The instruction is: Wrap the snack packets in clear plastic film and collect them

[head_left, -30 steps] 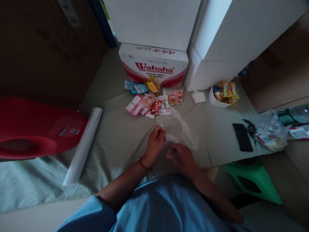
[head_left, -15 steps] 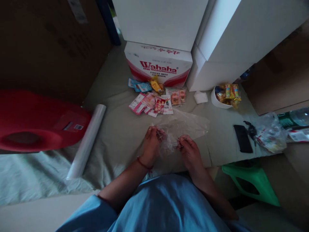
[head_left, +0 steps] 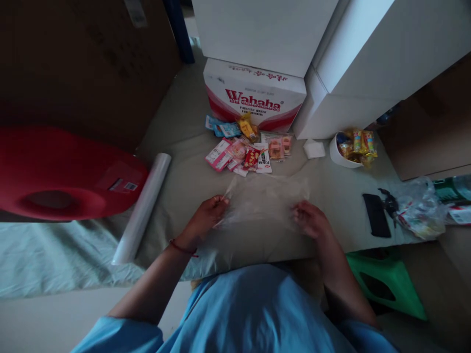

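Note:
A clear plastic bag (head_left: 263,198) is stretched flat between my two hands, just above the cloth-covered surface. My left hand (head_left: 212,211) pinches its left edge; a red cord circles that wrist. At the opposite edge, my right hand (head_left: 309,218) has its fingers curled against the plastic, slightly blurred. Beyond the bag lies a pile of small packets: pink-and-white ones (head_left: 220,155), a red one (head_left: 251,158), blue ones (head_left: 228,129), a yellow one (head_left: 248,129) and clear-wrapped pink ones (head_left: 276,148).
Behind the packets stands a Wahaha carton (head_left: 253,95). A clear plastic roll (head_left: 143,208) lies left beside a red container (head_left: 73,171). To the right are a white bowl (head_left: 340,156) of snacks, a folded white tissue (head_left: 314,148), a black phone (head_left: 377,215) and a green stool (head_left: 390,287).
My hands have moved apart, left hand to the left and right hand to the right. The bunched plastic bag is now spread wide between them. The view has shifted slightly.

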`<move>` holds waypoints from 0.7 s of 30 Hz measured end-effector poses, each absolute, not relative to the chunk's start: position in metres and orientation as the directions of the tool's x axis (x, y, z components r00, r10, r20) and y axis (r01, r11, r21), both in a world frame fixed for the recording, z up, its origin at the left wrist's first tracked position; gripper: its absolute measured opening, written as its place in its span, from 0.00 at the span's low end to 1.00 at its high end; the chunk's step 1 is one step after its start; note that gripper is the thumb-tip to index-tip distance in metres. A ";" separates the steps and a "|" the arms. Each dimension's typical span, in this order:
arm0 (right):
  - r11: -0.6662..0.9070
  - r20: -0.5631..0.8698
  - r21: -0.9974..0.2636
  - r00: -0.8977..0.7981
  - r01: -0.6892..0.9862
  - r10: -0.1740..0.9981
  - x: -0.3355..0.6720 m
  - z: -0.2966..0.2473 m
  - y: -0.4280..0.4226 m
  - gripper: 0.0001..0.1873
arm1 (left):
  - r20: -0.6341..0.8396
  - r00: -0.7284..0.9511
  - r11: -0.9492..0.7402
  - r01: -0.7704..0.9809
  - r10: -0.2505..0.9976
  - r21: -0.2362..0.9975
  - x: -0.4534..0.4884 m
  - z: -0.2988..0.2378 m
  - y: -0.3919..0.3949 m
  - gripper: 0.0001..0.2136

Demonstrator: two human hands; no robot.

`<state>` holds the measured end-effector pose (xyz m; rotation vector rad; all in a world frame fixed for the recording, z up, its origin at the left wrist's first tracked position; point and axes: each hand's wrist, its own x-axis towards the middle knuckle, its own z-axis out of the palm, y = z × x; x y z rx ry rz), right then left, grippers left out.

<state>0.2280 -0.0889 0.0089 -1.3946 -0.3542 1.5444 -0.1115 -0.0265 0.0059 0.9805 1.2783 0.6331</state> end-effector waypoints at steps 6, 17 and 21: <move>-0.526 -0.571 -0.816 0.201 -0.239 0.796 0.219 0.001 -0.075 0.25 | 0.096 -0.076 -0.016 0.694 0.992 0.720 -0.107 -0.014 -0.047 0.18; -0.461 -0.443 -0.867 0.131 0.190 0.887 0.238 -0.006 -0.065 0.21 | 0.176 0.568 -0.580 0.683 0.804 0.443 -0.113 -0.024 -0.033 0.23; -0.339 -0.196 -0.788 0.313 0.514 0.929 0.259 0.006 -0.060 0.18 | 0.146 0.515 -0.516 0.711 0.845 0.478 -0.115 -0.032 -0.027 0.19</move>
